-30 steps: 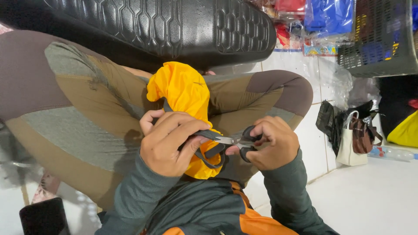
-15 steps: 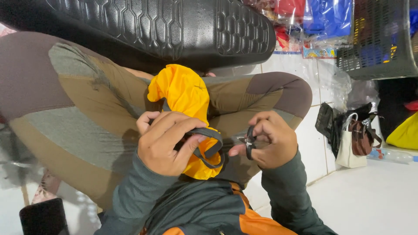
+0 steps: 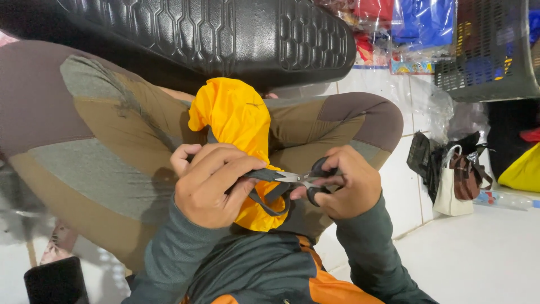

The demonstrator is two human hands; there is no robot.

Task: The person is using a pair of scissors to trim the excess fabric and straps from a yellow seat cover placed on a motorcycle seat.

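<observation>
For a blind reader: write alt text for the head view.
A left hand pinches a dark strap on yellow fabric while the right hand holds scissors to the strap, over a lap in brown patchwork trousers.

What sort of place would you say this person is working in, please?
Probably a small shop or market stall with a tiled floor: plastic-wrapped goods are stacked at the back, a grey plastic basket stands beside them, and handbags sit on the floor.

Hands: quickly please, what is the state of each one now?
Left hand: closed, pinching the grey strap against the yellow fabric.
Right hand: closed on the scissors.
</observation>
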